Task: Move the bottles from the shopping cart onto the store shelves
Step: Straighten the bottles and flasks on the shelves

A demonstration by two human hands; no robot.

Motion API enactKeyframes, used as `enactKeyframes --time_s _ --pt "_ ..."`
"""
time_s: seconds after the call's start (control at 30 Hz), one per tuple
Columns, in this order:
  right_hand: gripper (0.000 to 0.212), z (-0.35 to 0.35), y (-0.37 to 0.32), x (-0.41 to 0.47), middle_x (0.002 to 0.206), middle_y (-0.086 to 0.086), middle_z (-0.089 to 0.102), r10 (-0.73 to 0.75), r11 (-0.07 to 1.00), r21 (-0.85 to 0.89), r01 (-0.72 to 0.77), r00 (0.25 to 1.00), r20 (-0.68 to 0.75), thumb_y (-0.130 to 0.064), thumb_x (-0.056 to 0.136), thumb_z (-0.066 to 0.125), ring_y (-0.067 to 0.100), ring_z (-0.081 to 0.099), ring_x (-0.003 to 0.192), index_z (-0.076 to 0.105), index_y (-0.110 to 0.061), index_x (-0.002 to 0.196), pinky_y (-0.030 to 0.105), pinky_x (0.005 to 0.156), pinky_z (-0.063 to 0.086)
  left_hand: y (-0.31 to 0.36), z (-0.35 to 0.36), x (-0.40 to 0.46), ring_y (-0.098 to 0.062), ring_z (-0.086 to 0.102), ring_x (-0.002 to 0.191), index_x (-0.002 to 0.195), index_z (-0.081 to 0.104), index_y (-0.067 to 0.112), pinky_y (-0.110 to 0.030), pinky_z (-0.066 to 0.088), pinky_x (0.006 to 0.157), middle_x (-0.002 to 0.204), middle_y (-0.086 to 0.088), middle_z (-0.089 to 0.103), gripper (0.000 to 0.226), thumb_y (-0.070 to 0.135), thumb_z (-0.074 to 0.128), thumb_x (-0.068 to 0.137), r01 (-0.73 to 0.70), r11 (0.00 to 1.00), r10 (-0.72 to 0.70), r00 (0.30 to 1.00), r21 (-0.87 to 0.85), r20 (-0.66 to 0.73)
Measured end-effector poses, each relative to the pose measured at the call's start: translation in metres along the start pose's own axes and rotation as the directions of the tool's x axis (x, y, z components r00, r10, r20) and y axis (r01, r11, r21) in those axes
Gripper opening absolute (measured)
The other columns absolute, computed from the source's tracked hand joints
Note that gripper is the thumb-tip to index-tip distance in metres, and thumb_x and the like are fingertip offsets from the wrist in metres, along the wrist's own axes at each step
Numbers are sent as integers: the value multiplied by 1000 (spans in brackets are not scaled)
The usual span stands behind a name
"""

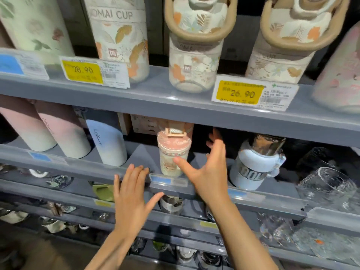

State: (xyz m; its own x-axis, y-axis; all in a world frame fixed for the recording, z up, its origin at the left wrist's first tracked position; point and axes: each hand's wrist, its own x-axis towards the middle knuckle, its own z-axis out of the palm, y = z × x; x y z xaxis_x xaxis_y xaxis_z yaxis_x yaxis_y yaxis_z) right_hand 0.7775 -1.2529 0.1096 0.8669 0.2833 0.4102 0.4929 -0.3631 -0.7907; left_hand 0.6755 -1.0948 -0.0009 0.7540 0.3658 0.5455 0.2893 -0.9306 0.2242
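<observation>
Both hands open at the middle shelf, nothing held

The left hand is spread flat by the shelf edge; the right hand is splayed just beside the pink floral bottle, which stands upright on that shelf between a blue tumbler and a white-blue bottle; leaf-print bottles stand above.

A tall leaf-printed bottle at eleven o'clock reads "OMAI CUP". Below it, a yellow price tag on the top shelf edge shows 28.90. At two o'clock, a second yellow tag shows 26.90; its smaller print is unreadable.
</observation>
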Motion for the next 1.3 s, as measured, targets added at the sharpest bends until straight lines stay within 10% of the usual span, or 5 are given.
enactKeyframes --time_s 0.17,0.77,1.07,1.3 --pt "81 38 -7 16 111 -10 57 110 970 206 -131 988 108 -35 59 88 8 58 104 36 -29 121 20 85 46 -19 -2 1 -22 39 132 131 47 17 -47 8 117 129 -2 55 54 54 30 96 -146 988 149 988 58 -41" --pt "68 37 7 6 113 -2 50 162 987 -3 -163 986 -41 -36 64 87 12 54 101 34 -31 106 34 84 50 -31 12 6 -20 44 127 134 45 19 -55 16 116 131 3 47 52 42 52 88 -265 964 267 947 36 -179" --pt "72 36 8 2 119 -2 52 183 983 -8 -183 983 -10 -45 63 84 12 55 108 37 -29 114 41 90 51 -32 13 6 -23 41 129 136 43 17 -54 11 117 134 0 45 52 40 49 90 -288 958 284 942 3 -177" --pt "85 27 -2 -54 136 -14 44 251 950 -137 -282 946 -205 -44 76 73 -4 40 124 29 -25 147 16 99 34 -41 28 10 -18 31 135 136 43 18 -50 4 118 133 2 45 52 43 49 91 -349 936 350 906 46 -239"
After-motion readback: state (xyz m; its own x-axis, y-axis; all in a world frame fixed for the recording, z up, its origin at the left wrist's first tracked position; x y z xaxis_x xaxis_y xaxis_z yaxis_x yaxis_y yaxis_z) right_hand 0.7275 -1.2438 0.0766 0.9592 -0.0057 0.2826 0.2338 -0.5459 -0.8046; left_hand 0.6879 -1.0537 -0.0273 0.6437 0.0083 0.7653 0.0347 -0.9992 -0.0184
